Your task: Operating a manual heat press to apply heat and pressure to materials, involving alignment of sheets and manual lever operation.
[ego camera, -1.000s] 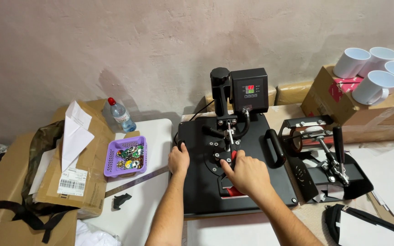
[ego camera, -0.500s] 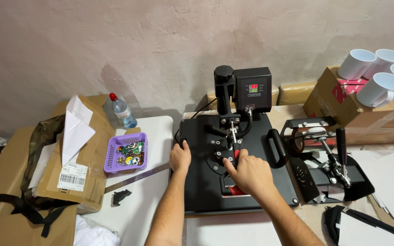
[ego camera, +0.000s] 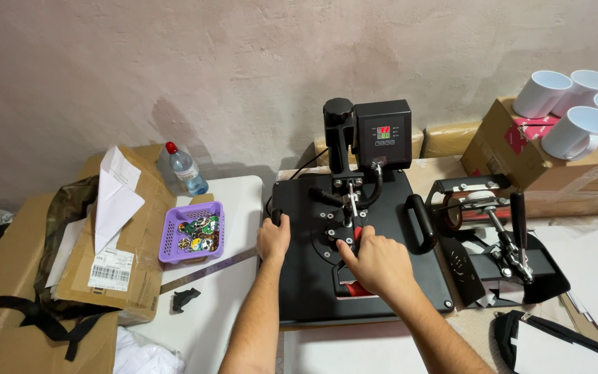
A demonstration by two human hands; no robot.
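My white table (ego camera: pixel 233 298) carries the black heat press (ego camera: pixel 354 277). Left of it sit a purple basket (ego camera: pixel 192 232) and a water bottle (ego camera: pixel 185 168).

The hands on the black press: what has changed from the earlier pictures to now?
Almost nothing. The left hand rests on the left edge of the black press as before, and the right hand lies on the middle of its top plate, over the red part, as before. The purple basket, bottle and white mugs have not moved. Only the camera view shifted slightly.
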